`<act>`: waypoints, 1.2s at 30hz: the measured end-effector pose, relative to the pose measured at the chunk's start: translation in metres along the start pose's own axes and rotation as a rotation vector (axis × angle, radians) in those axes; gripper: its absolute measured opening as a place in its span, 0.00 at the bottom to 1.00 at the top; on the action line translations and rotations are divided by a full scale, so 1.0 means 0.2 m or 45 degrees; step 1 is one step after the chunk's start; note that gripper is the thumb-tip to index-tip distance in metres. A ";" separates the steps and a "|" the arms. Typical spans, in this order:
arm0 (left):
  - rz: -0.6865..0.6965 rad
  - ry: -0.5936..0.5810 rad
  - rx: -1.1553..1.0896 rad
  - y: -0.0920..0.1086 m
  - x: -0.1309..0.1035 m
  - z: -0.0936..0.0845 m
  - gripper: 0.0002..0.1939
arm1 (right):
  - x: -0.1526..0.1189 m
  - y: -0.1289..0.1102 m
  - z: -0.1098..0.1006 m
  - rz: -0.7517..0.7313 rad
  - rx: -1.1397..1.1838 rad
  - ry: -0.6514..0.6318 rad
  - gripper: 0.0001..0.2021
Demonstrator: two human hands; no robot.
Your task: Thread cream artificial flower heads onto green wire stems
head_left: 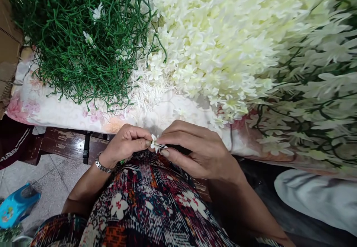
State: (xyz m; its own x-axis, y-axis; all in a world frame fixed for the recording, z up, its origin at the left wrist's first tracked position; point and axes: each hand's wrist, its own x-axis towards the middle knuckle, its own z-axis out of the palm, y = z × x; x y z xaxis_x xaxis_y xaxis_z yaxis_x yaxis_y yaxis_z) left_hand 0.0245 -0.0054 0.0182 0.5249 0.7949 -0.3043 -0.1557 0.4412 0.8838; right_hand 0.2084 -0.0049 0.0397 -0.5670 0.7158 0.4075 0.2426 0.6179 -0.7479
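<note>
My left hand (126,143) and my right hand (195,148) meet above my lap, fingertips together. Between them they pinch one small white artificial flower (154,141) with thin white stamens. The left wrist wears a metal watch (102,165). Just beyond the hands lies a patch of loose white stamens (147,90) on a floral cloth (55,109).
A heap of green plastic stems (83,35) lies at the back left. A big pile of cream artificial flowers (223,35) fills the middle, with assembled flower sprays (320,90) at the right. A dark wooden table edge (67,143), a blue toy (16,204) on the tiled floor.
</note>
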 end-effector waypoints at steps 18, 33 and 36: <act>-0.047 0.001 0.097 0.00 0.00 0.02 0.07 | -0.04 0.02 0.05 -0.153 -0.329 0.125 0.10; -0.012 0.137 0.475 0.03 0.02 0.08 0.09 | -0.06 0.09 0.08 -0.056 -0.319 0.127 0.07; -0.002 0.152 0.486 0.03 0.03 0.09 0.10 | -0.07 0.11 0.10 -0.005 -0.270 0.139 0.08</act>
State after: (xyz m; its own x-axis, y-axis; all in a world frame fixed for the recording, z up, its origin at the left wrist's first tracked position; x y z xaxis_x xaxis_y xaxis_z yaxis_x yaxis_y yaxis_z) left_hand 0.0416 -0.0064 0.0280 0.4205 0.8470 -0.3253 0.1791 0.2740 0.9449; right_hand 0.2055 -0.0080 0.0075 -0.4827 0.7371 0.4730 0.4067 0.6670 -0.6243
